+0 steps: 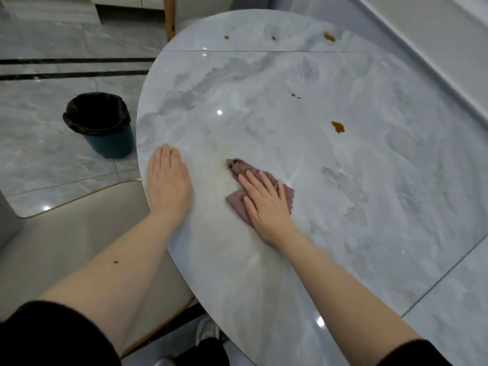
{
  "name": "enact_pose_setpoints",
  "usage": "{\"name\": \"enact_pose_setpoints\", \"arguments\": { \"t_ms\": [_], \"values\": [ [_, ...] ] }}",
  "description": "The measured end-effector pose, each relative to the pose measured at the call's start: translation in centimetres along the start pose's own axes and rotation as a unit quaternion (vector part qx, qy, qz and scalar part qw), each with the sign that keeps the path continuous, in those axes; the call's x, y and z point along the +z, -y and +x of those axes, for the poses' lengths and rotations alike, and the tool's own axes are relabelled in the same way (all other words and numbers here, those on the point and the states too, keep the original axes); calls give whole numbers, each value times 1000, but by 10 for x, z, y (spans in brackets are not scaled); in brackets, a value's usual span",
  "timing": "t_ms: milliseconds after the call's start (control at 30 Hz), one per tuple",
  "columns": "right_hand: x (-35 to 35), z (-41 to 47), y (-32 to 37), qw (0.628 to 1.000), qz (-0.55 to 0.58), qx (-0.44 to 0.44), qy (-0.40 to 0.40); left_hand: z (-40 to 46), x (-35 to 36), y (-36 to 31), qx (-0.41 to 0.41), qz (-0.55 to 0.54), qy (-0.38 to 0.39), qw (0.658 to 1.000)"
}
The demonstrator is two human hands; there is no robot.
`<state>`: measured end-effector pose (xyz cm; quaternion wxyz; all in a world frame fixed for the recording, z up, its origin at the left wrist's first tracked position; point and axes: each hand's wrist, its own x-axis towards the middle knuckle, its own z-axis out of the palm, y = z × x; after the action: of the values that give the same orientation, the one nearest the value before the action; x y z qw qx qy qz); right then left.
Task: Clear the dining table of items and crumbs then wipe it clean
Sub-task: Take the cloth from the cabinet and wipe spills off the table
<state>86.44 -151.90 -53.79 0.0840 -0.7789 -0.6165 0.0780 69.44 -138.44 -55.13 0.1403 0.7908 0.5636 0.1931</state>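
Note:
A grey marble dining table (pixel 303 180) fills the middle of the view. My right hand (pixel 264 204) presses flat, fingers straight, on a mauve cloth (pixel 239 167) lying on the tabletop. A faint yellowish smear (pixel 220 167) shows just left of the cloth. My left hand (pixel 167 180) rests flat on the table near its left edge, holding nothing. Brown sauce spots remain on the surface: one at mid right (pixel 338 127), a small pair (pixel 295 96) above it, and three (pixel 329 36) along the far edge.
A dark bin lined with a black bag (pixel 101 125) stands on the tiled floor left of the table. A beige chair seat (pixel 79 220) sits under my left arm. Another chair's wooden frame (pixel 169 17) is at the far side. A white wall ledge (pixel 422 48) runs along the right.

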Motion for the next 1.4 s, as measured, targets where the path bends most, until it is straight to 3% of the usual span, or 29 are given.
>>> {"name": "enact_pose_setpoints", "arguments": {
  "t_ms": [133, 267, 367, 500, 667, 800, 933, 1000, 1133, 1267, 1333, 1400],
  "values": [
    [2, 54, 0, 995, 7, 98, -21, 6, 4, -1, -8, -14, -17, 1000],
    [8, 115, 23, 990, 12, 134, -30, 6, 7, 1, -8, -23, -28, 999],
    [15, 133, 50, 996, 3, 89, -27, 9, 10, 4, -11, -28, -32, 999],
    [20, 81, 68, 999, -3, -29, -35, 9, 8, 6, -10, -42, -30, 999],
    [13, 17, 35, 994, -8, -112, 16, 9, 5, 5, -6, -52, -28, 998],
    [1, 66, 4, 1000, -14, -14, 6, 8, 6, 5, -10, -41, -27, 999],
    [9, 117, 19, 996, -12, 87, -21, 9, 9, 6, -14, -39, -29, 999],
    [14, 123, 37, 998, -9, 61, -22, 9, 9, 7, -13, -42, -33, 999],
    [18, 92, 57, 997, -12, -76, -1, 10, 8, 7, -13, -63, -37, 997],
    [17, 37, 39, 985, -10, -169, 22, 8, 3, 6, -6, -79, -40, 996],
    [11, 38, 18, 985, -16, -168, 25, 8, 2, 6, -6, -81, -37, 996],
    [4, 58, 3, 994, -9, -109, 8, 8, 4, 5, -12, -80, -37, 996]
  ]
}}
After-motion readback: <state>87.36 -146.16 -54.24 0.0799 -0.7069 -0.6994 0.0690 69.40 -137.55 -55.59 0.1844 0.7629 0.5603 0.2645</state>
